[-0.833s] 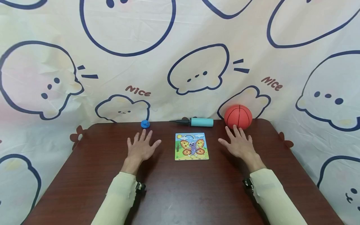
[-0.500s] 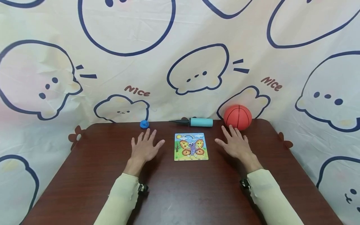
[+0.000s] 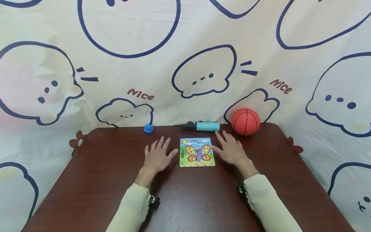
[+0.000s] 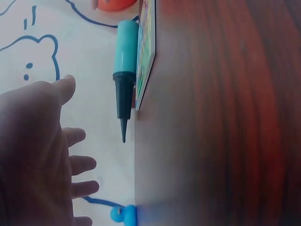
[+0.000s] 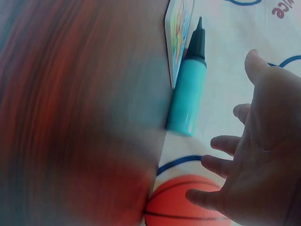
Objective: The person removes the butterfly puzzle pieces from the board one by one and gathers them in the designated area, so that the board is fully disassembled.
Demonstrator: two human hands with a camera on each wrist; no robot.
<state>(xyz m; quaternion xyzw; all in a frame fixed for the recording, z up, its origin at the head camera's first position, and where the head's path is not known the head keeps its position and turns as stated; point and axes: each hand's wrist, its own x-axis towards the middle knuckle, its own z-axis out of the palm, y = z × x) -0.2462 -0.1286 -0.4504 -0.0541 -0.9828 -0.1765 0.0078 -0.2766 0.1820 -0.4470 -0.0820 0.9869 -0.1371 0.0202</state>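
Observation:
A square butterfly picture puzzle board [image 3: 197, 152] lies flat on the dark brown table between both hands. To its left hovers my left hand [image 3: 157, 158], fingers spread and holding nothing. My right hand [image 3: 231, 150] is on the other side, its thumb by the board's right edge; whether it touches cannot be told. Its fingers are also spread, with nothing in them. In the left wrist view the board [image 4: 146, 49] appears edge-on, apart from the left hand [image 4: 35, 155]. The right wrist view shows the right hand [image 5: 268, 146] with fingers extended.
Along the back edge of the brown table [image 3: 185, 196] lie a turquoise hand pump [image 3: 207, 126] with a black nozzle, a small blue object [image 3: 148, 129] at left and a red toy basketball [image 3: 245, 121] at right. A cartoon-printed cloth [image 3: 156, 74] hangs behind the table.
Both hands have moved inward toward the puzzle board, the left one to the right and the right one to the left, away from the ball. The objects on the table stay put.

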